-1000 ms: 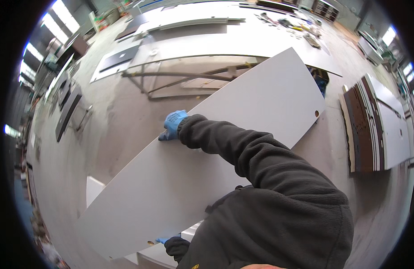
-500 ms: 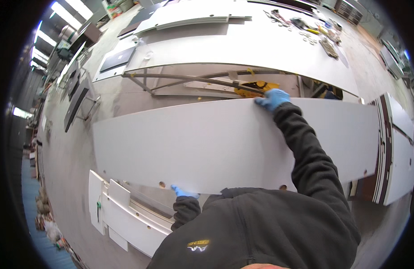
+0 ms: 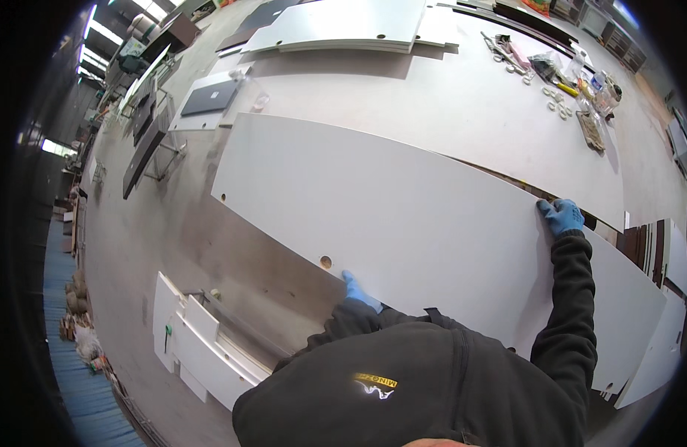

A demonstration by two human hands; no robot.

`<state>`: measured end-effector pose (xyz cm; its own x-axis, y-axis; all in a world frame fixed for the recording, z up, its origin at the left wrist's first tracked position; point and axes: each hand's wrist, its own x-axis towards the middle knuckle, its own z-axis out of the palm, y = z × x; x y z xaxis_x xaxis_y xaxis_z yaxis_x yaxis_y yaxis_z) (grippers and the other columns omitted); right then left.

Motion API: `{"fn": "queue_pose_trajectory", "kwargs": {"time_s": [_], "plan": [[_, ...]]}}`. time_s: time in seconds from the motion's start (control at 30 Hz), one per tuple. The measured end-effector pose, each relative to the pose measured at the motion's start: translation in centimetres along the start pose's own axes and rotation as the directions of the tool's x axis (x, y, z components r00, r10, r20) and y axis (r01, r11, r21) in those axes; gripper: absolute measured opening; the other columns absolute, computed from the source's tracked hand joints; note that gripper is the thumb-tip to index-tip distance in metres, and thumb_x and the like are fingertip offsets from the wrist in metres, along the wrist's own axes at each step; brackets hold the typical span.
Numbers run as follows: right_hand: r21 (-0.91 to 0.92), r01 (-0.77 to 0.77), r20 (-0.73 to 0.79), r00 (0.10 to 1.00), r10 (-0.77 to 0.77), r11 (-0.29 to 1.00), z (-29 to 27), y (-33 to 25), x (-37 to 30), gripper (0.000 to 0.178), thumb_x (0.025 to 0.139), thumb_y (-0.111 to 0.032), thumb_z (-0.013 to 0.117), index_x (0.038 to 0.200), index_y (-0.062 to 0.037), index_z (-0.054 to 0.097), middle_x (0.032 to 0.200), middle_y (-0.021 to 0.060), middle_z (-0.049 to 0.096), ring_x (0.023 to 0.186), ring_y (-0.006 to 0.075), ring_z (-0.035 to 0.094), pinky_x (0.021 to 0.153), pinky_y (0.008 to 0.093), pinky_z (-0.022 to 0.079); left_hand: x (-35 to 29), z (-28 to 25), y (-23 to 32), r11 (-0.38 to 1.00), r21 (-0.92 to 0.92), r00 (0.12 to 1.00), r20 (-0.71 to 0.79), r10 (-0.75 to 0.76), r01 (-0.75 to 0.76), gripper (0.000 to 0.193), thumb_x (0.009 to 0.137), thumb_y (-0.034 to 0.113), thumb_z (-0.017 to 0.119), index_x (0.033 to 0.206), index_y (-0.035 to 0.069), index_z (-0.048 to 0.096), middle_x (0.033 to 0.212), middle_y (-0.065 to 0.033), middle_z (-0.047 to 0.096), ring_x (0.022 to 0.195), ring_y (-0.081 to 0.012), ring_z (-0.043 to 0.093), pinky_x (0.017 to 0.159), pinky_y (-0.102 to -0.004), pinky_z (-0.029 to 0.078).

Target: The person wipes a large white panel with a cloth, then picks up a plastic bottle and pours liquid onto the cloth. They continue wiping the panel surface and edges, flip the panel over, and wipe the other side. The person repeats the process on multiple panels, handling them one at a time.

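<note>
I hold a long white panel [image 3: 403, 216] between both hands, tilted across the view in front of my body. My right hand [image 3: 561, 217], in a blue glove, grips its far edge toward the right, fingers curled over that edge. At the near edge my left hand [image 3: 360, 290], also gloved in blue, holds on beside a round hole [image 3: 326, 262]; part of its fingers is hidden under the panel. The panel's far edge overlaps the near side of a white work table [image 3: 470, 104], and I cannot tell whether they touch.
White panels [image 3: 343, 26] are stacked on the table's far side. Tools, white rings and bottles [image 3: 574, 89] lie at its right. A dark laptop-like slab [image 3: 209, 98] is at the left. More panels lean at the right [image 3: 660, 343] and lie low at the near left [image 3: 209, 346].
The panel has turned, its left end swinging away from me and its right end coming nearer. Both hands appear further right, still gripping it. The view has shifted too.
</note>
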<state>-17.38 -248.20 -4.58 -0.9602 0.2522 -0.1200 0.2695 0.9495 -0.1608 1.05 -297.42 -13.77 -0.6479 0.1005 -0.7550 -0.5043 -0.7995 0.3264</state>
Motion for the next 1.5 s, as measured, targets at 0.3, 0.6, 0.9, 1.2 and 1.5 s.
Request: {"fn": "queue_pose_trajectory", "kwargs": {"time_s": [0.3,0.6,0.9,1.2,1.5], "plan": [[0.044,-0.027,0.014,1.000,0.026,0.999,-1.1,11.2,9.5,0.066,0.089,-0.065,0.063,0.073,-0.0010,0.068,0.079,0.0238,0.067,0.083,0.0431,0.066,0.078,0.0506,0.051,7.3,10.6,-6.7,0.995,-0.071,0.980,-0.181,-0.077,0.065,0.102,0.094,0.090,0.022,0.159,0.013,0.042,0.163,-0.0112,0.044,0.148,-0.0323,0.041,0.123,-0.0497,0.030],[0.057,-0.037,0.099,0.995,0.031,0.998,-1.7,21.2,20.5,0.066,0.088,-0.065,0.063,0.081,-0.0004,0.074,0.086,0.0240,0.071,0.089,0.0422,0.069,0.081,0.0501,0.052,13.0,19.4,-15.4,0.987,-0.139,0.975,-0.197,-0.104,0.078,0.102,0.094,0.089,0.024,0.158,0.012,0.042,0.163,-0.0102,0.045,0.148,-0.0309,0.041,0.123,-0.0492,0.030],[0.094,0.043,0.102,0.993,-0.053,0.995,-0.3,22.1,29.7,0.066,0.088,-0.064,0.064,0.083,0.0007,0.076,0.085,0.0273,0.071,0.087,0.0437,0.070,0.082,0.0517,0.052,17.0,25.7,-14.9,0.985,-0.149,0.978,-0.177,-0.109,0.083,0.101,0.093,0.089,0.033,0.158,0.012,0.041,0.162,-0.0110,0.046,0.149,-0.0369,0.039,0.124,-0.0565,0.027],[0.080,-0.099,0.245,0.967,0.077,0.992,3.6,16.8,40.4,0.063,0.086,-0.064,0.065,0.094,-0.0029,0.080,0.098,0.0225,0.076,0.100,0.0382,0.071,0.092,0.0457,0.054,28.0,25.9,-9.1,0.984,-0.005,0.972,-0.157,-0.175,0.177,0.097,0.094,0.086,0.039,0.160,0.015,0.040,0.166,-0.0110,0.039,0.151,-0.0397,0.035,0.126,-0.0623,0.021],[0.070,-0.114,0.440,0.895,0.072,0.991,4.3,14.5,45.9,0.064,0.091,-0.062,0.062,0.108,-0.0022,0.078,0.117,0.0230,0.074,0.117,0.0377,0.067,0.104,0.0461,0.049,33.1,26.4,-7.9,0.922,-0.122,0.887,-0.252,-0.387,0.368,0.106,0.089,0.092,0.036,0.161,0.015,0.040,0.167,-0.0090,0.040,0.151,-0.0371,0.035,0.127,-0.0537,0.023]]}}
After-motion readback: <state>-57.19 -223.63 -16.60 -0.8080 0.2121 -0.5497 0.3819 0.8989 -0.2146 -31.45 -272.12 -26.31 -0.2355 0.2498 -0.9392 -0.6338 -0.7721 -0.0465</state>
